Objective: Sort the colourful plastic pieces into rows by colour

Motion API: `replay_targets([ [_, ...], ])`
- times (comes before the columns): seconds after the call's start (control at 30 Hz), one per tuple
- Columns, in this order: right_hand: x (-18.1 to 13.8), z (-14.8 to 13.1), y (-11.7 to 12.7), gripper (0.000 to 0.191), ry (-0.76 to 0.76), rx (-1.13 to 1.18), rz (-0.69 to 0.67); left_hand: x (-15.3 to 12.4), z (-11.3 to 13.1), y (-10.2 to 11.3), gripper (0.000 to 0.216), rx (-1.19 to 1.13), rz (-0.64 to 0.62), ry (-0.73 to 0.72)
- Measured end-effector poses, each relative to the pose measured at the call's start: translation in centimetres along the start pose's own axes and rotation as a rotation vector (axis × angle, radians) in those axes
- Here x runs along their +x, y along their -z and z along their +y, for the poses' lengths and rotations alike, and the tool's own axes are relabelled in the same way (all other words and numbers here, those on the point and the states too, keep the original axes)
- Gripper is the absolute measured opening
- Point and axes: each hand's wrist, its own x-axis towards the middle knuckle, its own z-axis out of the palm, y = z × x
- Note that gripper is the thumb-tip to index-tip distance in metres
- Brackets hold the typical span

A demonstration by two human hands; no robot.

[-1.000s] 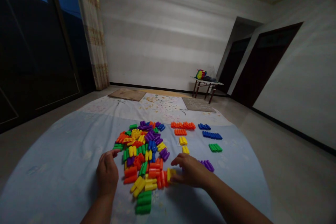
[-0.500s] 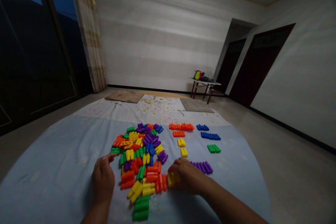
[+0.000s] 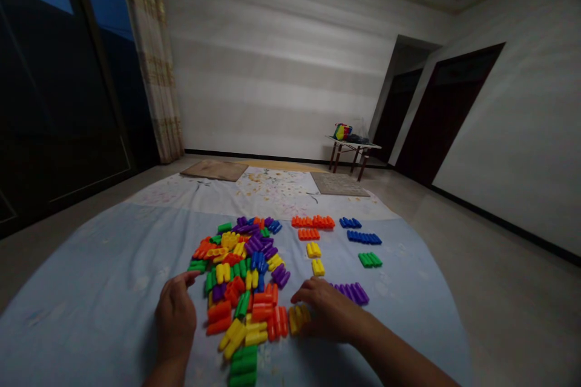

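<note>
Pinching yellow block (image 3: 297, 318) right of pile (image 3: 240, 263) with right hand (image 3: 331, 314) fingers; left hand (image 3: 175, 317) loose, empty. Probably light, stiff, slick: grab its sides.

— What do we see spread out down here?
— We see a light blue sheet (image 3: 91, 290) on the pale floor (image 3: 499, 290), and a white patterned cloth (image 3: 272, 190) touching its far edge.
— And past that?
— We make out a brown mat (image 3: 214, 170) on the left and a grey mat (image 3: 338, 183) on the right. Just behind the grey one, a small table (image 3: 353, 146) stands by the wall (image 3: 281, 78) with a many-coloured bundle (image 3: 342, 131) on top, perhaps a bag.
— The sides?
— We have a beige curtain (image 3: 152, 60) beside dark glass panels (image 3: 49, 103) on the left and dark doorways (image 3: 454, 109) on the right.
</note>
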Motion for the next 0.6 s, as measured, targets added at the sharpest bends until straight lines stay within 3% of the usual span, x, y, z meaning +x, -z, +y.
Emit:
replay_targets([
  [0.13, -0.1, -0.2, -0.3, 0.049, -0.008, 0.007, -0.004, 0.0, 0.4, 0.0, 0.032, 0.001, 0.007, -0.027],
  [0.43, -0.2, 0.1, -0.4, 0.049, -0.016, 0.006, 0.020, -0.1, 1.5, 0.2, 0.034, -0.004, 0.002, 0.058],
  [0.6, 0.1, 0.0, -0.5, 0.040, -0.002, -0.045, -0.039, -0.1, 1.7, 0.2, 0.033, -0.004, 0.007, 0.054],
])
